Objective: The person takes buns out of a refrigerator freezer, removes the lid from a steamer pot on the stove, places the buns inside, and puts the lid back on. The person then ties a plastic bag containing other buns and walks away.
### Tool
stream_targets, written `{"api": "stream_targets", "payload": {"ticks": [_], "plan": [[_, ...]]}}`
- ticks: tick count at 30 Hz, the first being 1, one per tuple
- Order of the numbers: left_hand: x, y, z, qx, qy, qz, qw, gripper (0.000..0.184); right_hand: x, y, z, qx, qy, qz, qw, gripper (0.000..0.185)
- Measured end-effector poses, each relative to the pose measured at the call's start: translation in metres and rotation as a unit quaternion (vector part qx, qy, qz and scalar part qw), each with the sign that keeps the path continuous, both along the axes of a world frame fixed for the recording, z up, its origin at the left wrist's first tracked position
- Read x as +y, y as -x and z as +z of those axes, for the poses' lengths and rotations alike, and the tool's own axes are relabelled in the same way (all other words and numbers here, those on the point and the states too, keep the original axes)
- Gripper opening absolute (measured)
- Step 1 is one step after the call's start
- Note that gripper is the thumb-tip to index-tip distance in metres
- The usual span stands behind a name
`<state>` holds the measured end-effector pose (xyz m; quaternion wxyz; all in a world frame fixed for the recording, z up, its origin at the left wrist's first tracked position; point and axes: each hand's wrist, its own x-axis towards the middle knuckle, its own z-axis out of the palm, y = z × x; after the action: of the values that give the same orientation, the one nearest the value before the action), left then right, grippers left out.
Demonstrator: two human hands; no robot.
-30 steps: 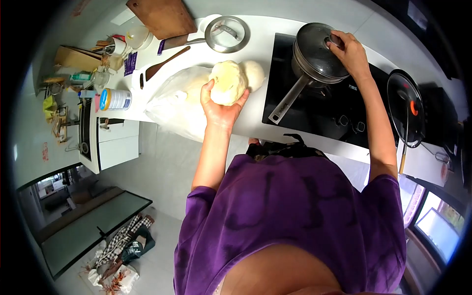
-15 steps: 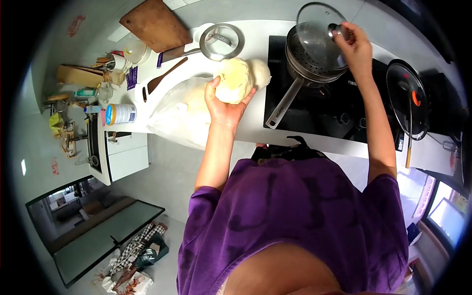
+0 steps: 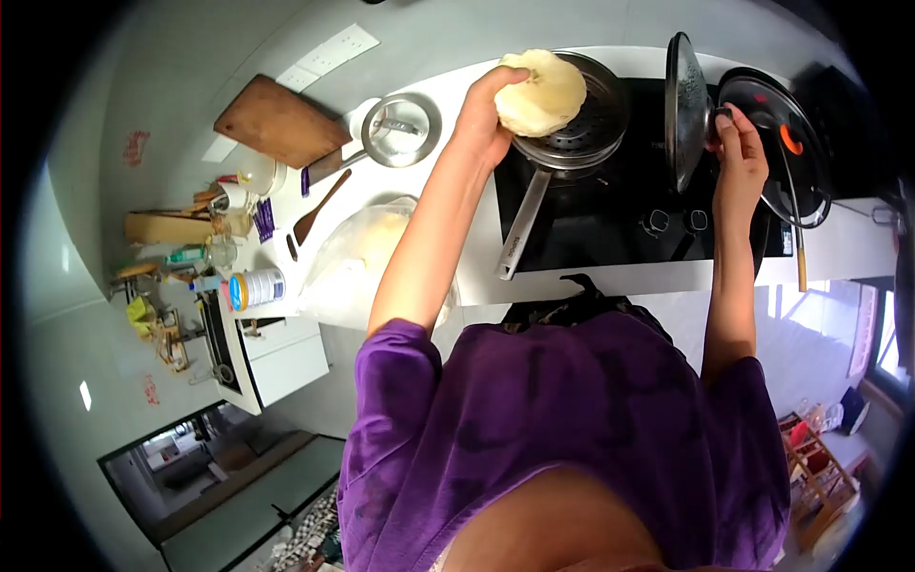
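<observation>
My left hand grips a pale yellow, round flat bread by its left side and holds it over the steamer pot. The bread covers part of the pot's perforated steaming tray. On the black cooktop the pot stands uncovered, its long metal handle pointing toward me. To the right, my right hand pinches the knob of a glass lid, which is tilted nearly upright and apart from the pot. On the counter, below my left forearm, lies a clear plastic bag with pale contents.
A metal-rimmed lid or pan, a wooden spatula and a cutting board are left of the cooktop. A white and blue can stands near the counter edge. At the right sits a dark wok with a glass lid.
My left hand has carried the bread from above the plastic bag up and right to the pot. My right hand has swung the lid right, off the pot, and tipped it upright.
</observation>
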<state>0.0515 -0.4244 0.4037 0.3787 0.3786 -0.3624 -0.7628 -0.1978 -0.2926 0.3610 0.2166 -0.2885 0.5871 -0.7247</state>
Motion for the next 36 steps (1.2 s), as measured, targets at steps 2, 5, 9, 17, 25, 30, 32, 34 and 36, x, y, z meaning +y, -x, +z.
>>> {"api": "stream_targets", "payload": {"ticks": [2,5,9,17,25,30,32,34,36], "plan": [[-0.021,0.021,-0.022,-0.008,-0.011,-0.047,0.999,0.055,0.012,0.007,-0.007,-0.006,0.007,0.003,1.0,0.032],[-0.046,0.046,-0.045,-0.032,-0.018,-0.099,0.994,0.056,0.022,0.011,-0.009,-0.002,0.005,-0.003,1.0,0.031],[-0.057,0.068,-0.042,-0.041,-0.015,-0.121,0.992,0.056,0.031,0.02,-0.014,-0.01,0.02,0.001,1.0,0.031],[-0.07,0.063,-0.045,-0.046,0.006,-0.092,0.995,0.056,0.025,0.025,-0.023,-0.029,0.025,0.007,0.999,0.032],[-0.074,0.028,-0.015,-0.291,0.165,-0.129,0.933,0.048,0.017,0.021,-0.029,-0.019,0.021,0.022,0.999,0.033],[-0.086,0.018,-0.037,-0.468,0.242,-0.15,0.837,0.057,0.014,0.015,-0.028,-0.036,0.013,0.016,0.999,0.033],[-0.09,0.023,-0.053,-0.506,0.272,-0.14,0.807,0.059,0.014,0.016,-0.029,-0.028,0.005,0.017,0.999,0.033],[-0.09,0.03,-0.064,-0.485,0.272,-0.091,0.826,0.056,0.017,0.019,-0.035,-0.009,-0.002,0.024,1.0,0.034],[-0.086,0.038,-0.07,-0.44,0.275,-0.024,0.855,0.052,0.018,0.02,-0.035,-0.012,-0.006,0.029,1.0,0.034]]}}
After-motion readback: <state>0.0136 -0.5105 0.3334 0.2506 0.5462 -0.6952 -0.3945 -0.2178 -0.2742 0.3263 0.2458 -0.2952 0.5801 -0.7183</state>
